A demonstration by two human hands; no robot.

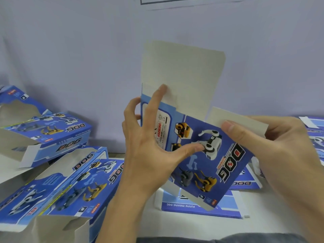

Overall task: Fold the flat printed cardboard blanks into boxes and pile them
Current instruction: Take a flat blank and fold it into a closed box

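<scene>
I hold a blue printed cardboard blank (201, 165) with robot dog pictures up in front of me, tilted, its grey inner flap (182, 72) standing upward. My left hand (149, 146) holds its left side, thumb on the printed face and fingers spread along the left edge and flap. My right hand (273, 148) pinches a grey side flap (242, 120) at the blank's right edge. Folded boxes (57, 186) of the same print lie piled at the left.
Flat blanks (201, 206) lie on the white table under my hands, and more (315, 134) at the right edge. Another folded box (47, 134) sits behind the left pile. A pale wall stands close behind.
</scene>
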